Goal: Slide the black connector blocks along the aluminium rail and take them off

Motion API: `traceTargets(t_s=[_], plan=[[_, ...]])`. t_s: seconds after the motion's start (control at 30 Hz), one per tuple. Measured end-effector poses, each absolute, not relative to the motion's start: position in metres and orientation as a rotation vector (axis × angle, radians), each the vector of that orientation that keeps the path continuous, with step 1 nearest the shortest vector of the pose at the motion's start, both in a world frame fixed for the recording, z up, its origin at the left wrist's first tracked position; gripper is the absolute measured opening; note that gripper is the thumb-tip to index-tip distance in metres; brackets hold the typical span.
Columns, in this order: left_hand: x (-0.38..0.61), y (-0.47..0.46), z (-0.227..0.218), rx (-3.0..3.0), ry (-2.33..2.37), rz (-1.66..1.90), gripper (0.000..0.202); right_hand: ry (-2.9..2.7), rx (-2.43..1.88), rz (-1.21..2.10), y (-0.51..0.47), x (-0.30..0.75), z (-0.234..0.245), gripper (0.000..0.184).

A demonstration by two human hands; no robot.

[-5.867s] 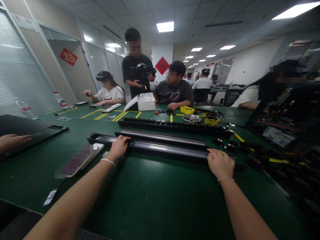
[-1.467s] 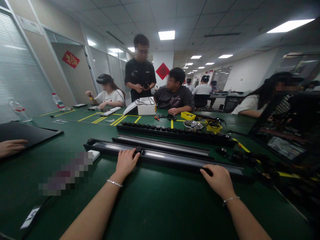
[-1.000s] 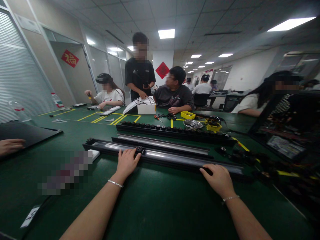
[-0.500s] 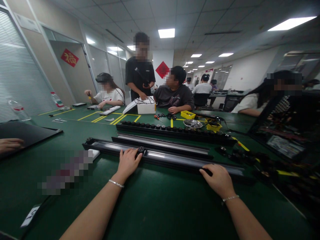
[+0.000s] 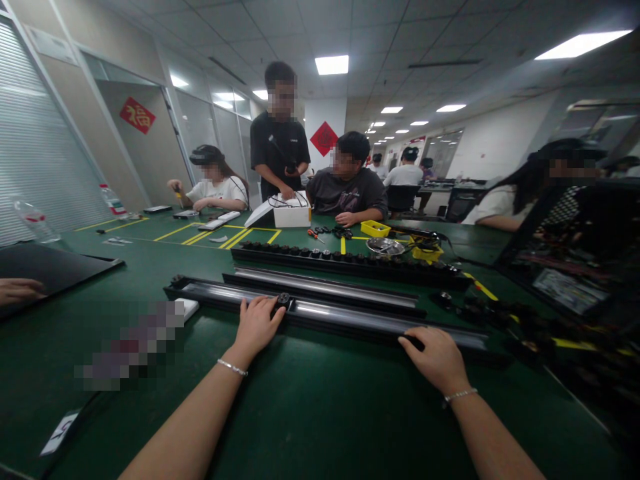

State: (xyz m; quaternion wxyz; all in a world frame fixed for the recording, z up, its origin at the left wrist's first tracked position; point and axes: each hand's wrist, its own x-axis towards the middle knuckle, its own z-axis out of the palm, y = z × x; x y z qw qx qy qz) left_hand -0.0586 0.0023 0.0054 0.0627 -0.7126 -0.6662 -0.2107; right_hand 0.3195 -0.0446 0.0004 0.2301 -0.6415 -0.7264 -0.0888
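Observation:
A long black channel-shaped rail [image 5: 345, 319] with a shiny inner strip lies across the table before me. Near its middle sits a small black round part [image 5: 283, 301]. My left hand [image 5: 257, 325] is closed at that part, thumb and forefinger against it, other fingers over the rail. Farther right, my right hand [image 5: 434, 357] grips the rail's near edge, thumb in front and fingers over the top. Just behind lies a second, shorter black rail [image 5: 325, 288] with a shiny strip. Beyond it, a black strip [image 5: 350, 265] carries a row of small black round parts.
At right are loose black parts [image 5: 480, 312] and an open computer case [image 5: 565, 267]. A metal dish [image 5: 385, 247] and yellow bin [image 5: 375, 229] stand farther back. A black panel [image 5: 55, 270] with another person's hand [image 5: 20, 291] is at left. Co-workers surround the green table [image 5: 320, 413].

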Motion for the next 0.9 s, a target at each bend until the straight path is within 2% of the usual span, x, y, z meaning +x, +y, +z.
traceTargets(t_s=[0.9], plan=[[-0.0550, 0.0001, 0.0021, -2.165, -1.946, -0.703, 0.039, -2.007, -1.805, -0.227, -0.0456, 0.3189, 0.0018, 0.032]])
